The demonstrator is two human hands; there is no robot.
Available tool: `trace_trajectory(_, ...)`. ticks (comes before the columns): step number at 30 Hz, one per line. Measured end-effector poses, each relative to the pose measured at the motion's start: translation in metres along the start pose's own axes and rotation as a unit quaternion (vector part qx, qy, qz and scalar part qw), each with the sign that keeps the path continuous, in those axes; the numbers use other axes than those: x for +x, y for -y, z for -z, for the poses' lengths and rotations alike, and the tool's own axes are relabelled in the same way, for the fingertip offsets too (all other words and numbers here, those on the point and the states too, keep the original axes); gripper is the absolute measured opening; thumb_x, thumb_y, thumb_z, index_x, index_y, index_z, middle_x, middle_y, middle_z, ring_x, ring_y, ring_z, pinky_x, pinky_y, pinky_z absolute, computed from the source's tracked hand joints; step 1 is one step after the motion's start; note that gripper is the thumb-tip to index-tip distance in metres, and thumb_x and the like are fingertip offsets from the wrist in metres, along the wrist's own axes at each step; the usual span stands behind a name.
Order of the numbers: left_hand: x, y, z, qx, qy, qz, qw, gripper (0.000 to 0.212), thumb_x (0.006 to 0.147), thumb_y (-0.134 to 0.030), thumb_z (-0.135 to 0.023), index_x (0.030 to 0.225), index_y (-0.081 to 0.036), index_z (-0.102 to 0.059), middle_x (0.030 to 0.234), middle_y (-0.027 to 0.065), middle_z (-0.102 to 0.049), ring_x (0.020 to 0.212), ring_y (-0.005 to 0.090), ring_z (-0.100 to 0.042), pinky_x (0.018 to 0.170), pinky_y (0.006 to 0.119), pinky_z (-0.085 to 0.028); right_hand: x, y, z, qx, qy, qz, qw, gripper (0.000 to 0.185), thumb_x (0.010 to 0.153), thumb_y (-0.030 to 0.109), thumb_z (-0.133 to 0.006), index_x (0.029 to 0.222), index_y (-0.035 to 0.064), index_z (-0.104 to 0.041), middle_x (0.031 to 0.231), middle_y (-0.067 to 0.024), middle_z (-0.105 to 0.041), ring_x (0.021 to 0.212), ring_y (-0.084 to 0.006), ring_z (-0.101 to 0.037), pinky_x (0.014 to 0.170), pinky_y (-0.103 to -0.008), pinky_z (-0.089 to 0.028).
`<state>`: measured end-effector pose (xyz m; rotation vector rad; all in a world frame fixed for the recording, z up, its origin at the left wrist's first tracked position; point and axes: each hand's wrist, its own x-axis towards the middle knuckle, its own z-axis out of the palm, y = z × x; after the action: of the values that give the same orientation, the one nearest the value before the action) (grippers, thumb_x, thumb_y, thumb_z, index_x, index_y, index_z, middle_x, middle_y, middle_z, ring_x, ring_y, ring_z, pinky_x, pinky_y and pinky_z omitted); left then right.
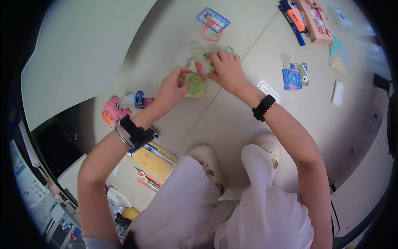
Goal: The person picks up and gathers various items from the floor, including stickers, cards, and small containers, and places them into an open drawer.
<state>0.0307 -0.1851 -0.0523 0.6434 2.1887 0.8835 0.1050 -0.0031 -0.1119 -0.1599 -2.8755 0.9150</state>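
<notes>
My left hand (175, 85) is at the left edge of a blurred pile of small items, its fingers curled by a yellow-green piece (195, 86); whether it grips that piece cannot be told. Over the pile's right side lies my right hand (227, 68), fingers bent down, its grip hidden. Between the hands are a pink piece (199, 68) and a pale green piece (192, 66), with green curled bands (214, 38) above. Beyond them a red ring (213, 31) overlaps a blue patterned card (213, 19) on the tiled floor.
A pink bag (117, 109) and a toy car (139, 100) lie left. To the right are square cards (292, 79), a white tray (269, 91), a pink box (314, 21) and markers (292, 23). My shoes (209, 168) are near; a pale panel (84, 53) stands upper left.
</notes>
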Motion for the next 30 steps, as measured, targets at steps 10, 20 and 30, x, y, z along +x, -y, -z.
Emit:
trace_trajectory(10, -0.023, 0.007, -0.017, -0.267, -0.058, 0.129, 0.953, 0.014, 0.091, -0.01, -0.053, 0.099, 0.001, -0.054, 0.083, 0.003, -0.063, 0.073, 0.0052, -0.055, 0.063, 0.022, -0.045, -0.01, -0.022, 0.053, 0.287, -0.022, -0.132, 0.949, 0.011, 0.081, 0.012, -0.062, 0.079, 0.0018, -0.061, 0.065, -0.0048, -0.057, 0.064, -0.0143, -0.054, 0.059, -0.0265, -0.041)
trace_trajectory(20, -0.031, 0.006, -0.025, -0.297, -0.062, 0.184, 0.935, 0.014, 0.092, -0.013, -0.049, 0.099, 0.0, -0.054, 0.085, 0.0032, -0.061, 0.078, 0.0076, -0.057, 0.064, 0.023, -0.048, -0.036, 0.001, 0.047, 0.376, 0.068, -0.153, 0.911, 0.014, 0.086, 0.013, -0.06, 0.081, -0.0005, -0.06, 0.066, -0.0019, -0.058, 0.06, -0.0063, -0.049, 0.058, -0.0227, -0.042)
trace_trajectory(30, -0.033, 0.021, -0.037, -0.005, -0.126, 0.05, 0.991, 0.01, 0.089, -0.004, -0.047, 0.089, -0.004, -0.057, 0.102, 0.0059, -0.051, 0.088, 0.0131, -0.052, 0.078, 0.026, -0.043, -0.039, -0.018, 0.062, 0.576, 0.098, -0.188, 0.79, 0.02, 0.096, 0.022, -0.045, 0.093, 0.0032, -0.049, 0.087, -0.0022, -0.056, 0.083, -0.0081, -0.052, 0.081, -0.027, -0.046)
